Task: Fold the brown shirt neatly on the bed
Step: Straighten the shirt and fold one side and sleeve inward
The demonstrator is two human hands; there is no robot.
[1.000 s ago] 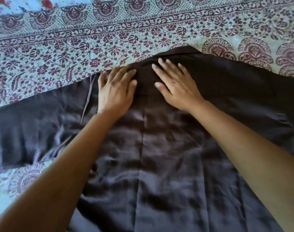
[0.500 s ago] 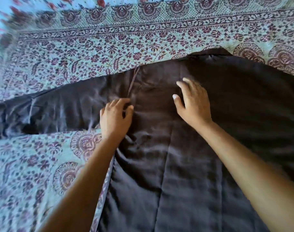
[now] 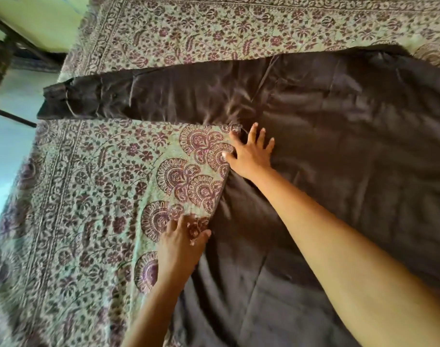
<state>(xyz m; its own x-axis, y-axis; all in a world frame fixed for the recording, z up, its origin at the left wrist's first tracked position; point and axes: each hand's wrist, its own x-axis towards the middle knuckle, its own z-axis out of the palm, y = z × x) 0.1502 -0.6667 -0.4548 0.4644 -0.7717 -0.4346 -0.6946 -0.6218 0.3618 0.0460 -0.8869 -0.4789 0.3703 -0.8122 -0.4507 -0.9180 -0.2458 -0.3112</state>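
The brown shirt [image 3: 339, 146] lies spread flat on the bed, its body filling the right half of the view and one long sleeve [image 3: 151, 96] stretched out to the left. My right hand [image 3: 250, 156] lies flat with fingers spread on the shirt at the underarm, beside its left side edge. My left hand [image 3: 180, 242] rests flat lower down on the same side edge, partly on the bedspread, thumb touching the fabric.
A green bedspread [image 3: 88, 196] with a maroon floral print covers the bed. The bed's left edge runs down the left of the view, with a dark frame [image 3: 11, 58] and pale floor beyond it at the upper left.
Both hands slid from the shirt's upper middle down and left to its side edge. The view swung left, so the whole sleeve and the bed's edge now show.
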